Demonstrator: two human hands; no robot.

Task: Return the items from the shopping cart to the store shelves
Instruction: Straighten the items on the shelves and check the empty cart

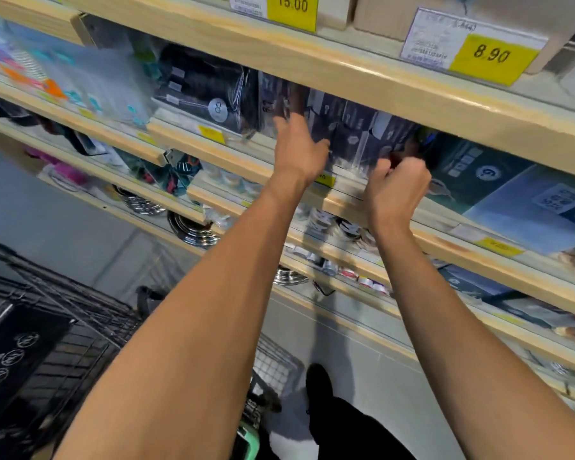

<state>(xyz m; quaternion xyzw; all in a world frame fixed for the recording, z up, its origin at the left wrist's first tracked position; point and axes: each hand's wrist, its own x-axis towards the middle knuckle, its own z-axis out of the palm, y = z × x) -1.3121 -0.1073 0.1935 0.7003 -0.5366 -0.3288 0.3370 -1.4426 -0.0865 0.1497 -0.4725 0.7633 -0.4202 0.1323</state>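
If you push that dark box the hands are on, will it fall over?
Probably not. The dark box looks tall and narrow, so alone it might tip, but similar boxes seem packed beside it. It looks like glossy packaging, so possibly slippery. The left hand and right hand both steady it.

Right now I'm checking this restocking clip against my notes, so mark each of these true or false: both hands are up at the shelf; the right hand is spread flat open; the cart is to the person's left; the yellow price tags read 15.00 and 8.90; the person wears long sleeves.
1. Both the left hand and the right hand reach into the shelf of dark packaged goods. True.
2. The right hand is spread flat open. False: it is curled into a fist at the shelf edge.
3. The black wire shopping cart is at the person's left. True.
4. The yellow price tags read 15.00 and 8.90. True.
5. The person wears long sleeves. False: both forearms are bare.
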